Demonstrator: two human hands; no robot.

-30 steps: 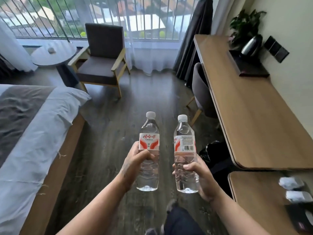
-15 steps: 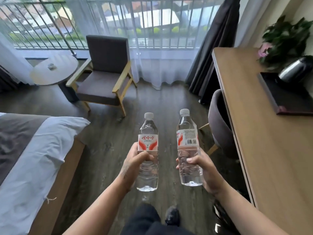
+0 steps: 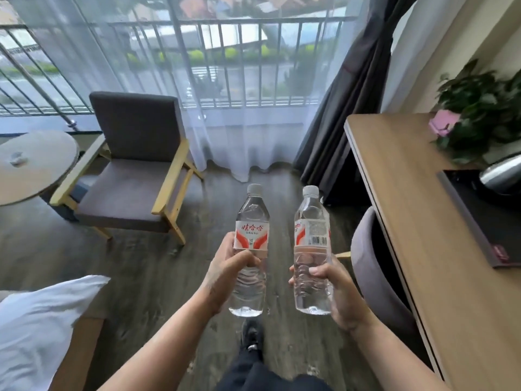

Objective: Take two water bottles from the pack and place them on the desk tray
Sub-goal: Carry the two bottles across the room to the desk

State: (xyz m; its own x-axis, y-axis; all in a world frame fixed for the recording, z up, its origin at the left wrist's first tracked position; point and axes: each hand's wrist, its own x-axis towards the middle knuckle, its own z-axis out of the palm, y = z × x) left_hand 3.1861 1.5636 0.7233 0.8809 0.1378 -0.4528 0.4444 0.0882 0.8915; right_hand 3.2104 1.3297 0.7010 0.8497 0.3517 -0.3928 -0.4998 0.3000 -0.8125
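Note:
My left hand (image 3: 225,273) grips a clear water bottle (image 3: 251,221) with a red and white label, held upright over the floor. My right hand (image 3: 338,289) holds a second upright bottle (image 3: 311,224), its barcode facing me. Both bottles are full and capped, side by side and apart. The dark desk tray (image 3: 476,221) lies on the wooden desk (image 3: 408,221) to the right, with a metal kettle (image 3: 501,173) on its far end. The bottle pack is out of view.
A grey desk chair (image 3: 369,275) is tucked under the desk, right beside my right hand. A potted plant (image 3: 479,111) stands behind the tray. An armchair (image 3: 132,170) and round table (image 3: 33,165) stand at the left, the bed corner (image 3: 36,320) at lower left.
I have walked forward along the desk with both bottles; the window, armchair and tray have come closer. The grip on the bottles is unchanged.

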